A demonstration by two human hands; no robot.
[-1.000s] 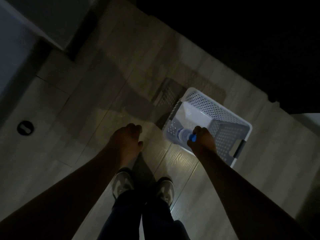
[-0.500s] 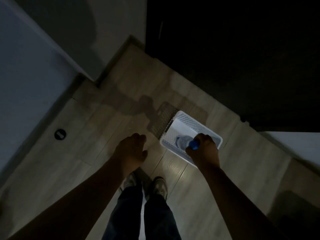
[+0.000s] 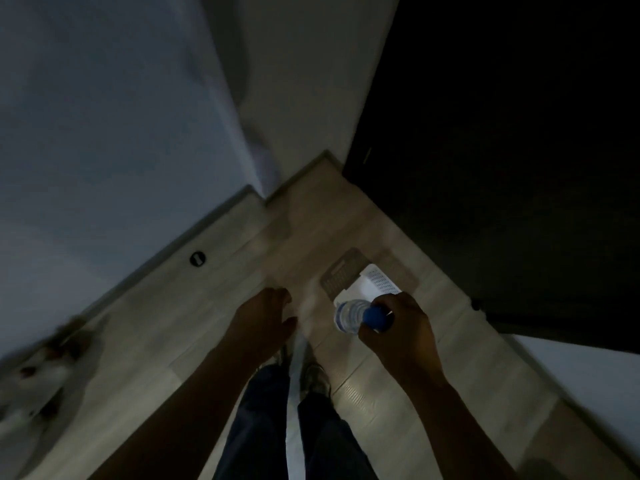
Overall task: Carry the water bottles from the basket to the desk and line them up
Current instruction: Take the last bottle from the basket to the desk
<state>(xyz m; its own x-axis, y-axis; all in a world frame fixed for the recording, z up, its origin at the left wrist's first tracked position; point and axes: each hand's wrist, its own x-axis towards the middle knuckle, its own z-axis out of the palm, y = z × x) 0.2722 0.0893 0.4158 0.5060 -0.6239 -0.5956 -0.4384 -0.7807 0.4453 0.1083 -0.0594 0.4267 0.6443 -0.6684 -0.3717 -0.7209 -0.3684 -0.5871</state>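
Looking straight down, and it's dim. Closest in are two legs in dark trousers (image 3: 263, 427) and a pair of pale shoes (image 3: 317, 377), planted on the light wood-look floor (image 3: 381, 403). Both bare forearms reach forward from the bottom edge.

On the right, the right hand (image 3: 398, 327) has fingers and thumb curled round the top of a clear water bottle (image 3: 348, 315), wrapped right at the blue cap (image 3: 375, 317). The bottle's body points down and away from the hand, with a pale label band just showing. It lines up over the near edge of the basket (image 3: 379, 284), but I can't tell from this angle how high above it.

On the left, the left hand (image 3: 263, 320) hangs over bare floor ahead of the shoes. It is palm down with fingers loosely bent, holding nothing, and apart from the bottle.

A little further out, the white basket with its perforated wall stands on the floor, mostly hidden behind the hand and bottle. It throws a grid-patterned shadow (image 3: 341, 277) to its left. I can't tell what else lies inside.

Out left, a small dark round fitting (image 3: 197, 258) is set in the floor near the skirting. Low in the left corner is a pale shape (image 3: 38, 375), too smeared to name.

Farthest off, pale walls (image 3: 121, 116) meet at a corner, and a big dark panel (image 3: 502, 150) fills the upper right.
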